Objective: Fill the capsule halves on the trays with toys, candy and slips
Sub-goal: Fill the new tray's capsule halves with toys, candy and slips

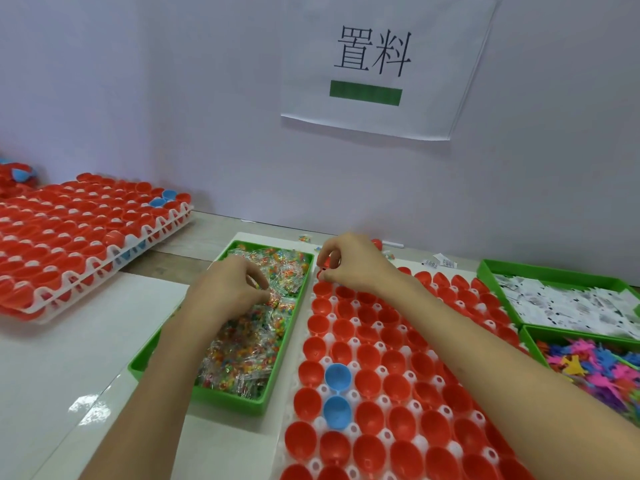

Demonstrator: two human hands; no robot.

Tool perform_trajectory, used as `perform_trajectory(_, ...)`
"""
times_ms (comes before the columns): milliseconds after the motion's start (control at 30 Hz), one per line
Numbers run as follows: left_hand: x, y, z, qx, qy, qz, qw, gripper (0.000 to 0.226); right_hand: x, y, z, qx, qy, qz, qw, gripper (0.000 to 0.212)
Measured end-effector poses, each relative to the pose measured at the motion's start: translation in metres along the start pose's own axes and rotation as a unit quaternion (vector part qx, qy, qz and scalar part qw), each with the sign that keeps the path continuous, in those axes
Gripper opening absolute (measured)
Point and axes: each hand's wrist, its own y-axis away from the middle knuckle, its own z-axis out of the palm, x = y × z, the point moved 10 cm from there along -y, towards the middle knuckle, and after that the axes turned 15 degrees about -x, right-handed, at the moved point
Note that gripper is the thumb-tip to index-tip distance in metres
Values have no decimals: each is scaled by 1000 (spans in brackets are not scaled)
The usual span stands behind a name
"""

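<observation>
2 hands work at the far end of the desk (69,341). The left hand (232,285) reaches into a green bin (228,400), its grip curled down and drawn together on the candy packets (242,351), clear sachets of coloured beads that fill the bin on both sides of a low divider. The right hand (353,261) hovers just over the far-left corner of the near tray (420,441), thumb and forefinger brought together with the other fingers curled; I cannot tell whether that grip is clamped on anything, since only red shows between the fingertips.

That white tray lies just right of the candy bin and carries rows of red capsule halves (367,448), open side up, with 2 blue halves (337,377) one behind the other in its second column. Beyond its right edge stand 2 more green bins: the farther one (519,268) holds printed paper slips (561,303), the nearer one (530,337) a tangle of pink, blue and yellow plastic toys (595,365). A few loose slips (438,263) lie on the desk by the wall.

Well apart at the left, stacked trays (114,258) hold more red halves, with 2 blue ones (162,199) at the far corner. A paper sign (374,64) with 2 black characters and a green bar hangs on the wall.
</observation>
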Motion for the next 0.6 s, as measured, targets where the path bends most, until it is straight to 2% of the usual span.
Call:
perform_trajectory(167,0,2,-2,34,-3,-7,999,20,0,9,-8,-6,-4,6,1000,28)
perform_trajectory(233,0,2,-2,38,-7,-7,999,18,6,17,-21,5,-28,10,1000,24)
perform_trajectory(367,-1,-1,-4,37,6,2,999,17,44,46,-70,80,-72,33,994,8)
perform_trajectory(467,1,-1,-7,42,12,15,999,19,103,79,-107,133,-56,97,985,11)
perform_trajectory(600,11,4,-11,61,11,40,997,18,208,143,-127,164,-49,259,950,15)
